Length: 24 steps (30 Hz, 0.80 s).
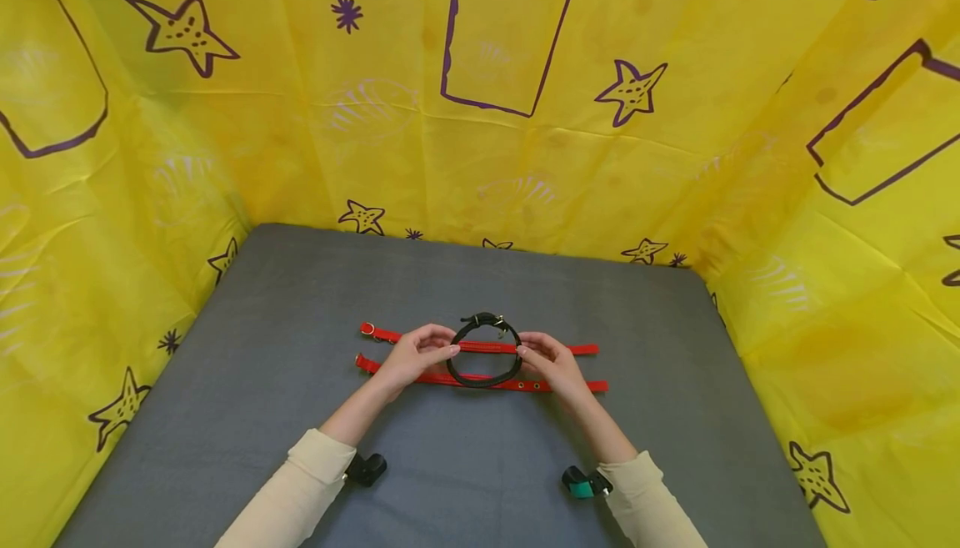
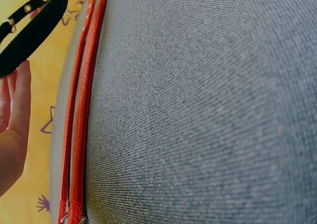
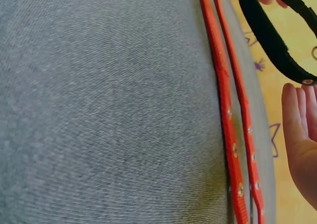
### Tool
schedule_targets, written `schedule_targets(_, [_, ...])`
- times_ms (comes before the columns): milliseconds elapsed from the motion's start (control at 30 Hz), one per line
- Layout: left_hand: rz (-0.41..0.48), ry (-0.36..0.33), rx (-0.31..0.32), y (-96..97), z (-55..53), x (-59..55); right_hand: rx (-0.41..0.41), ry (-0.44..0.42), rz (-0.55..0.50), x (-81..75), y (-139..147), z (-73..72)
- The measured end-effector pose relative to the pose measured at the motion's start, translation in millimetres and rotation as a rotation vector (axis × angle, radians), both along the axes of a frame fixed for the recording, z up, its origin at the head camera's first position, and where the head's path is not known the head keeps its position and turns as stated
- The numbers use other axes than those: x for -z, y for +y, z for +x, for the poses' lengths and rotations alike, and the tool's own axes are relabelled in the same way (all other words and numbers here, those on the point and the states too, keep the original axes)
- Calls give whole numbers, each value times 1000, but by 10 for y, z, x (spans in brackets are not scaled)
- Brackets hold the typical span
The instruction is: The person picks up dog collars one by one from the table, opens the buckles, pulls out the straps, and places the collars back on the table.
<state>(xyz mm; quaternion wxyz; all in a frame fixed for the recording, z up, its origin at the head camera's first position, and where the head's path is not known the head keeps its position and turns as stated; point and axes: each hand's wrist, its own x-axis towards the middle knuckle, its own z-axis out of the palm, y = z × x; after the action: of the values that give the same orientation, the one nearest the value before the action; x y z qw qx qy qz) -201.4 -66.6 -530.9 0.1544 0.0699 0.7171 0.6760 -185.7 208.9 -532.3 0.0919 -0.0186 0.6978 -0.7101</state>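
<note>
2 hands, left [image 1: 411, 356] and right [image 1: 550, 363], each pinch the black collar [image 1: 486, 351], holding its loop above 2 red straps [image 1: 558, 384] on the worktop [image 1: 262, 348].

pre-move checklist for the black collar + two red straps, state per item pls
1. Both hands on the black collar: ok. Left hand and right hand hold it at opposite sides.
2. Collar fastened into a loop: ok, buckle on the far side.
3. Red straps laid flat and parallel on the grey mat: ok.
4. Collar clear of the straps: cannot tell. It overlaps both in the head view; the wrist views suggest it is raised.
5. Grip firmness: cannot tell, fingertips mostly out of the wrist views.
</note>
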Motion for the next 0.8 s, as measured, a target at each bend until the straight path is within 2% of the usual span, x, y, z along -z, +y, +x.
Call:
schedule_targets(100, [-3,-1,8,-7,21,-10,-7,-11,-1,-67,-9,-3])
schedule_targets(333, [-12,19,36,-4,56,-6,-7,-2,66,-302,-80,60])
schedule_targets(800, [-37,20,40,-28,81,-20,-3,38,71,-343,-132,111])
